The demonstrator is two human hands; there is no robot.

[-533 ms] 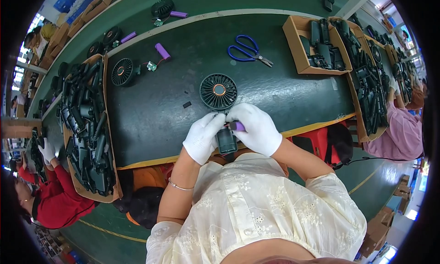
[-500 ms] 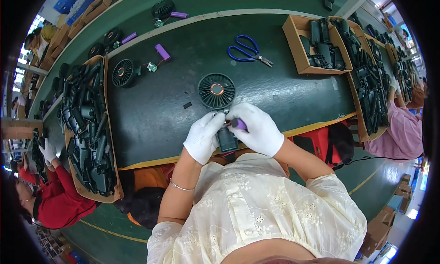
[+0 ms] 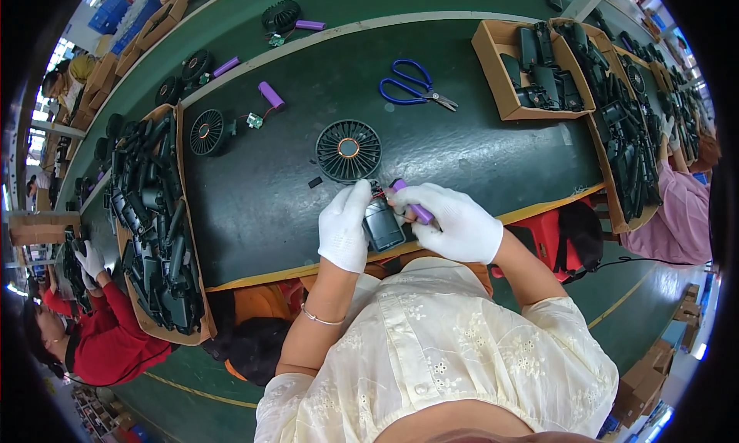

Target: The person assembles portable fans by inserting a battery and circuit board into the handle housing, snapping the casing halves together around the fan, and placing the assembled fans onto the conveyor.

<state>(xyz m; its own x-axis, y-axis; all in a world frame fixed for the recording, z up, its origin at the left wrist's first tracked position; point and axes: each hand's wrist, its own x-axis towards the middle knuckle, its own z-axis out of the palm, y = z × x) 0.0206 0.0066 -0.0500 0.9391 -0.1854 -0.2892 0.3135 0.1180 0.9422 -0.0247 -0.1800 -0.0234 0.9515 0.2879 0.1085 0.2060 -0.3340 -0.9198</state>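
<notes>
Purple cell (image 3: 422, 213) lies between pinching thumb and fingers, right hand (image 3: 459, 226) — left hand (image 3: 343, 227) grips handle (image 3: 384, 227) at its left edge.

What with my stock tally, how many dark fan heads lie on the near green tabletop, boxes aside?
2: the centre fan head just beyond the left hand, and the left fan head beside the left cardboard box. Others may be hidden.

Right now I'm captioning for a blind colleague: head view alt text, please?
A gloved left hand holds a dark casing near a round black fan, the gloved right hand a purple cylinder. Blue-handled scissors and a carton of dark parts lie farther back.
</notes>
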